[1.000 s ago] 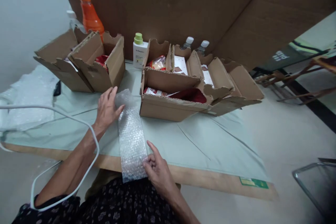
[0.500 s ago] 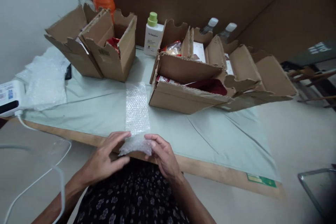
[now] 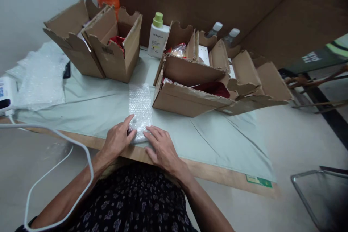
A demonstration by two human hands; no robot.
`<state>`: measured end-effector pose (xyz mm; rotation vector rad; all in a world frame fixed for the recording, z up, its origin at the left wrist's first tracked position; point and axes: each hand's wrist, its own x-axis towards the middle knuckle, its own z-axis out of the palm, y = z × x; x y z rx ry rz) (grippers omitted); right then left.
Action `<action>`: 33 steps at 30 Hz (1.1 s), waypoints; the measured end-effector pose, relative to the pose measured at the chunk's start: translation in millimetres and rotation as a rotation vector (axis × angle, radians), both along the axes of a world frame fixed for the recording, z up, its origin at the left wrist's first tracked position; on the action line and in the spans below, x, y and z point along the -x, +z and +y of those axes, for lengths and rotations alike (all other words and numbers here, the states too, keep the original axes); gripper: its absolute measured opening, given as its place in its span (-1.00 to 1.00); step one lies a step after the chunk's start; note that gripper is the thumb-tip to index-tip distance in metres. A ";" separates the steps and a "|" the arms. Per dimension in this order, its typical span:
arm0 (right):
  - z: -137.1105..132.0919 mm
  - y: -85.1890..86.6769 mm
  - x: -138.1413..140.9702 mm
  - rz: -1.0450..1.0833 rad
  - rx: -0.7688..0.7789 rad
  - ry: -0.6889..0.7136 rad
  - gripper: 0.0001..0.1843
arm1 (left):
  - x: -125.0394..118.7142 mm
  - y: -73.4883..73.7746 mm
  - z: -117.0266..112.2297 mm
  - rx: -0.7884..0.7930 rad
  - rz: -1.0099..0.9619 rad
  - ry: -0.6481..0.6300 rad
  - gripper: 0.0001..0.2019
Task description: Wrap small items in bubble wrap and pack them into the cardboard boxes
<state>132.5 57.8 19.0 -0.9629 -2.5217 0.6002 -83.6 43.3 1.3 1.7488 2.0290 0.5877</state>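
A strip of bubble wrap (image 3: pixel 139 101) lies lengthwise on the cloth-covered table, its near end folded back over itself close to the front edge. Along the left side of that fold rests my left hand (image 3: pixel 117 138), index finger stretched out and thumb apart, both touching the wrap. My right hand (image 3: pixel 162 148) lies palm down at the fold's right corner, fingers spread and fingertips on the wrap. Neither hand grips it. Whether anything lies inside the fold cannot be seen.
Cardboard boxes (image 3: pixel 190 98) with packets inside stand behind on the right, and two more boxes (image 3: pixel 112 49) on the left. A white bottle (image 3: pixel 157 40) is between them. More bubble wrap sheets (image 3: pixel 40 79) lie at left. A white cable (image 3: pixel 88 159) loops near my left arm.
The loose near end of the bubble wrap has been folded forward and now lies flat. Both hands moved forward onto the table; my right hand let go of its pinch and spread.
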 end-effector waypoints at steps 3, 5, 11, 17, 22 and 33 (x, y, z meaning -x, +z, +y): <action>7.1 -14.5 4.9 -0.062 -0.116 0.004 -0.68 | 3.4 0.4 -6.8 -0.200 0.015 -0.033 -0.51; 8.5 -18.0 6.2 -0.031 -0.134 -0.018 -0.74 | 7.3 4.4 -15.9 -0.364 -0.009 -0.104 -0.55; 9.4 -11.7 11.0 0.060 0.032 -0.057 -0.76 | 10.3 8.3 -37.3 -0.369 -0.107 -0.269 -0.72; 4.1 -5.3 3.4 0.229 -0.197 -0.193 -0.77 | 10.2 -9.3 -23.4 -0.278 -0.141 -0.130 -0.70; 11.5 -12.9 7.6 0.009 -0.204 0.012 -0.73 | 11.1 -11.5 -16.7 -0.326 -0.038 -0.096 -0.73; 14.3 -4.5 6.3 0.136 0.057 -0.096 -0.72 | 14.0 2.3 -33.1 -0.394 -0.114 -0.212 -0.70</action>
